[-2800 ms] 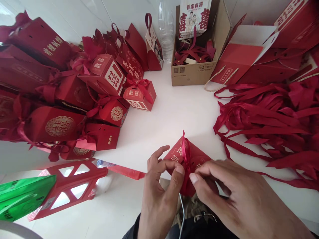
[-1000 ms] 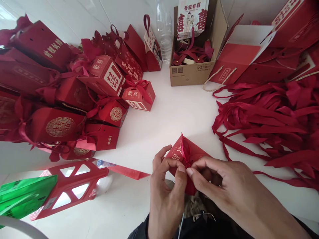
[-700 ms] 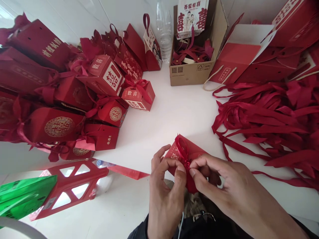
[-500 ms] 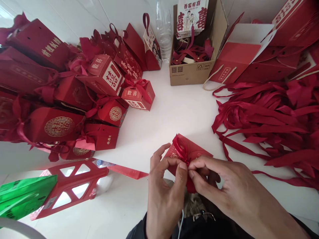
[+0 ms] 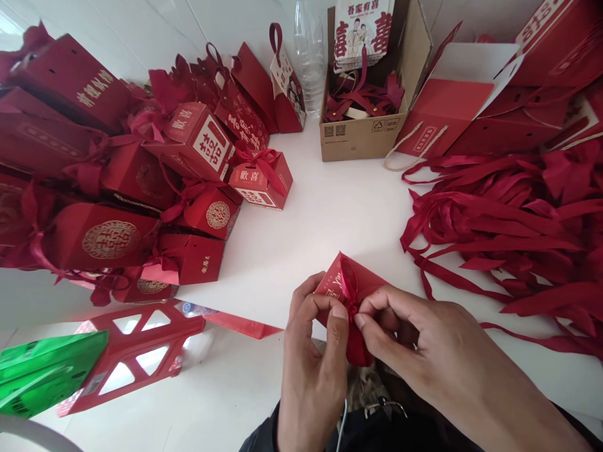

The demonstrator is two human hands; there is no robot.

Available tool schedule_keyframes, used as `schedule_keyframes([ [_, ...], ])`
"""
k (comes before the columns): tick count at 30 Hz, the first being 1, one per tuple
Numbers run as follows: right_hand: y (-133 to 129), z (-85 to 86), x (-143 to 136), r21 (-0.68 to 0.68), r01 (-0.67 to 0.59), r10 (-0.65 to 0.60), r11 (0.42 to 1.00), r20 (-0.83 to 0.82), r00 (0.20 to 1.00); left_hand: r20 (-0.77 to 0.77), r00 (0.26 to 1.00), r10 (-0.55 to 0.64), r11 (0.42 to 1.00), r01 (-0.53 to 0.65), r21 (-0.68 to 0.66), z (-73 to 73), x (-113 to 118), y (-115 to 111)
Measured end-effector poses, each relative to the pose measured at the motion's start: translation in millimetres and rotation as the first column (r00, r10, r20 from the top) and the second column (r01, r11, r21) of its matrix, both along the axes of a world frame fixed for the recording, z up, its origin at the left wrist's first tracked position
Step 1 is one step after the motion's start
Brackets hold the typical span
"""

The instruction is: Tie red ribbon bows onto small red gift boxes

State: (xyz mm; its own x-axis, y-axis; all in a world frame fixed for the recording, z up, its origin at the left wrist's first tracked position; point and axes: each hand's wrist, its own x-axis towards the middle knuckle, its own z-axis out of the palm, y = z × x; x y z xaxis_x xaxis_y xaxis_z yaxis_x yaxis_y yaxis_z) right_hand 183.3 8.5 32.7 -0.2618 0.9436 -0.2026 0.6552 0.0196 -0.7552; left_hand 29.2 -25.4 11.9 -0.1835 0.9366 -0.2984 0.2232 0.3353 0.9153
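Note:
A small red gift box (image 5: 372, 276) with gold characters sits at the near edge of the white table, partly covered by both hands. Across its top runs a dark red ribbon (image 5: 348, 279) with a loop standing up and a knot between my fingertips. My left hand (image 5: 316, 339) pinches the ribbon at the knot's left side between thumb and forefinger, its other fingers resting along the box. From the right, my right hand (image 5: 414, 333) pinches the ribbon beside the knot with thumb and forefinger. A ribbon tail hangs down below the hands.
Finished-looking red boxes with bows (image 5: 261, 179) crowd the left. Loose red ribbons (image 5: 509, 232) are heaped at right. A cardboard box (image 5: 360, 141) with straps and cards, a clear plastic bottle (image 5: 308, 63) and an opened red carton (image 5: 447, 107) line the back. A red stool (image 5: 141, 351) stands lower left.
Both hands stay at the knot, their fingertips shifted slightly left. The ribbon loop looks narrower and the box has turned a little.

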Motion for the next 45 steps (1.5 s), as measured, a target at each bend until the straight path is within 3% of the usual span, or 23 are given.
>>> schedule_keyframes([
  [8, -2, -2.5, 2, -0.045, -0.004, 0.003, 0.999, -0.012, 1.000, -0.264, 0.962, -0.066, 0.981, 0.111, 0.158, 2.4, -4, -4],
  [14, -3, -3.8, 2, 0.003, -0.009, 0.009, 1.000, -0.020, 1.000, -0.559, 0.826, 0.075, 0.930, 0.144, 0.337, 5.0, -5, -3],
  [18, -3, -2.3, 2, -0.004, -0.017, 0.017, 1.000, -0.020, 1.000, -0.668, 0.726, 0.164, 0.889, 0.185, 0.418, 4.8, -2, -2],
  [20, -3, -1.3, 2, -0.007, -0.015, 0.015, 1.000, -0.014, 1.000, -0.685, 0.714, 0.144, 0.876, 0.230, 0.425, 5.5, -1, -3],
  [29, -3, -0.8, 1, -0.069, 0.020, -0.026, 0.997, -0.092, 0.995, -0.624, 0.781, -0.023, 0.920, 0.260, 0.292, 10.7, -3, -1],
  [37, -3, 2.8, 1, -0.058, 0.029, -0.034, 0.998, -0.086, 0.996, -0.536, 0.843, -0.035, 0.936, 0.216, 0.278, 10.4, -3, 1],
  [40, -1, 3.1, 1, -0.031, 0.014, -0.016, 0.999, -0.068, 0.998, -0.398, 0.917, -0.026, 0.962, 0.130, 0.238, 12.8, -4, -1],
  [45, -1, -0.1, 0, 0.008, 0.020, -0.020, 1.000, 0.002, 1.000, -0.120, 0.985, 0.123, 0.990, -0.114, 0.080, 21.3, 1, -2],
])
